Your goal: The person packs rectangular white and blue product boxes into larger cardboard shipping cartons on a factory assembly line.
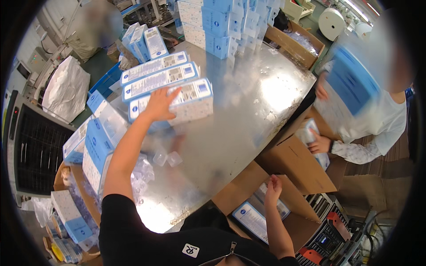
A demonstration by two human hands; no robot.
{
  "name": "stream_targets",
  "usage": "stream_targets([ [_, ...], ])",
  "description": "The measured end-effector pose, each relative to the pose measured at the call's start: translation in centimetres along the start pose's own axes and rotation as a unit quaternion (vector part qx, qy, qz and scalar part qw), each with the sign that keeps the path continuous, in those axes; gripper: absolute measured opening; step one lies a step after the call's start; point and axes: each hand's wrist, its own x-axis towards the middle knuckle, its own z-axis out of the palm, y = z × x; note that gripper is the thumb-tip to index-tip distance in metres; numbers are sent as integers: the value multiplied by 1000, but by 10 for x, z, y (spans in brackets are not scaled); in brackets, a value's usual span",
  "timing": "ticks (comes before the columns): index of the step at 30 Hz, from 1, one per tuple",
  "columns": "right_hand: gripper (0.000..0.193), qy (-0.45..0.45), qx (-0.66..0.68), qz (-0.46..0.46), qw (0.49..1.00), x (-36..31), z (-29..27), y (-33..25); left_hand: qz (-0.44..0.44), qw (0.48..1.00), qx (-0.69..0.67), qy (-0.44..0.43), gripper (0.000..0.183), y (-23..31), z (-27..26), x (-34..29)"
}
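The left hand (159, 105) reaches over the table (235, 119), its fingers (175, 93) spread wide across the top of the closest of three blue-and-white boxes (196, 98) lying side by side near the table's left edge. The fingers are loosely splayed, touching that box without closing round it; the thumb points toward the middle of the table.

The right hand (274, 190) is off the table's near right edge, above an open carton (239, 184). Its fingers are curled in with the tips drawn together; whether anything small is pinched between them, I cannot tell. Below it, a similar box (250, 219) lies inside the carton.

Clear plastic pieces (143, 175) lie on the table's near left part, beside more blue-and-white boxes (95, 144) that stand tilted at its left edge. A tall stack of boxes (216, 29) stands at the table's far end.

Past the table's right edge, a co-worker (377, 126) has one hand at a blurred blue box (353, 82) and the other on a pale package inside a second carton (306, 164).
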Motion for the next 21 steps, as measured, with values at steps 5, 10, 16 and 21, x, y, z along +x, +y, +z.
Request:
stream_targets([
  [5, 79, -202, -362, -382, 826, -17, 120, -199, 128, 958, -118, -227, 90, 64, -33, 9],
  [10, 94, -301, -530, -471, 637, -7, 255, -232, 17, 998, -55, -9, 89, -27, -5, 51],
  [16, 77, -317, -492, -533, 611, -16, 240, -235, 47, 998, 6, -39, 97, -26, -6, 18],
  [21, 77, -147, -352, -500, 777, -45, 66, -265, 69, 996, -7, -62, 89, -4, -27, 2],
])
